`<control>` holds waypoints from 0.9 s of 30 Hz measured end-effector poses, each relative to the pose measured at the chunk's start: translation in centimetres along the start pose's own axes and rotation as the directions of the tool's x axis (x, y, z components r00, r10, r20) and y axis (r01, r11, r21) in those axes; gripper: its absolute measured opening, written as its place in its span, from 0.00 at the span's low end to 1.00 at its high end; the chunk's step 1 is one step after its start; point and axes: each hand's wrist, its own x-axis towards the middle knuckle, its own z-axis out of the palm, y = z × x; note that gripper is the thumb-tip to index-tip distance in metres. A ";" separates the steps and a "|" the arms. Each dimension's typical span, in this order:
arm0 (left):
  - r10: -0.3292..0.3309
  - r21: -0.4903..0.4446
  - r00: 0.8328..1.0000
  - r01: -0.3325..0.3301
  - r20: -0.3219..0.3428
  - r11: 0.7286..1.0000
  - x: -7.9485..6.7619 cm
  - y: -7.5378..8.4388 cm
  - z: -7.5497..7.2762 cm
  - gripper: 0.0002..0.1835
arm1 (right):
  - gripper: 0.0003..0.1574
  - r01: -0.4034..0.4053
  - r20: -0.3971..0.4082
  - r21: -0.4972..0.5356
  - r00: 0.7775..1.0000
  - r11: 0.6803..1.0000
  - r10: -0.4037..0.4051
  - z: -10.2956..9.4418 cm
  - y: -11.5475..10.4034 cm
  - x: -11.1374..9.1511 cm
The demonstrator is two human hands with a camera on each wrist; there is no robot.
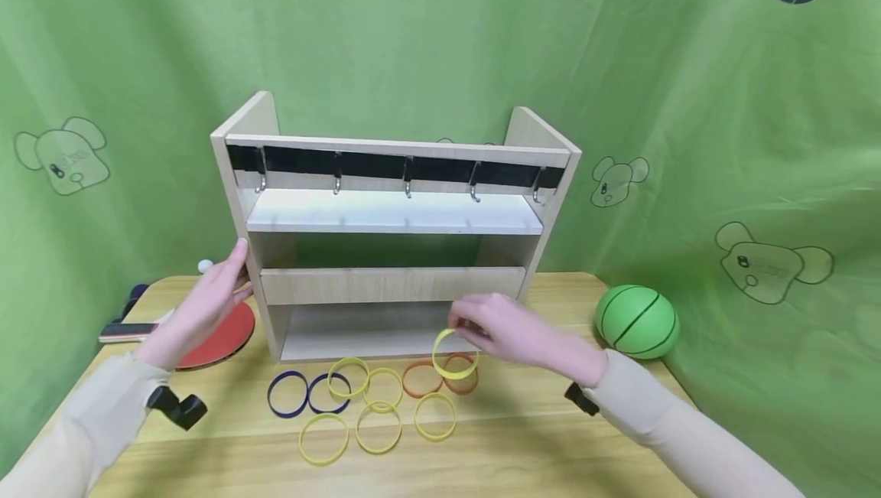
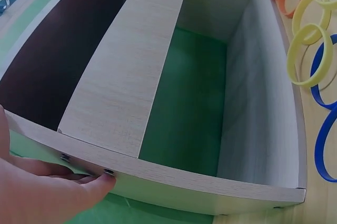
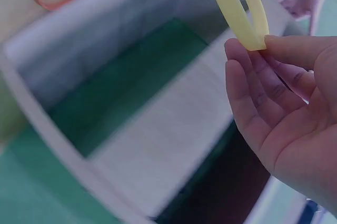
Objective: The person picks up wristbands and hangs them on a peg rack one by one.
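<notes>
Right of lower centre in the head view, the right hand point(image 1: 499, 327) pinches a yellow band point(image 3: 233, 13) by its rim, probably the best hold: it looks light, springy, hardly fragile. The left hand point(image 1: 206, 301) rests against the rack point(image 1: 392, 286).

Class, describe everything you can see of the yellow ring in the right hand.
The yellow ring is a thin, flat band, perhaps rubber or plastic, in a round loop. The right hand pinches it between thumb and fingers, holding it tilted in front of the shelf unit. In the head view, it overlaps an orange ring and the hand hides part of it.
</notes>
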 end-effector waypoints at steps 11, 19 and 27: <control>0.003 -0.061 0.999 -0.001 0.033 0.998 0.3 0.0 0.0 0.49 | 0.06 0.199 -0.097 -0.115 0.973 0.973 -0.210 -6.2 -3.3 6.1; 0.005 -0.076 1.000 -0.004 0.024 0.997 0.0 0.1 0.0 0.51 | 0.05 0.271 -0.174 -0.071 0.944 0.960 -0.279 -8.7 -5.5 10.9; 0.017 -0.082 1.000 -0.016 0.014 0.996 0.0 0.1 0.1 0.50 | 0.04 0.308 -0.252 -0.054 0.916 0.950 -0.312 -9.8 -6.6 15.3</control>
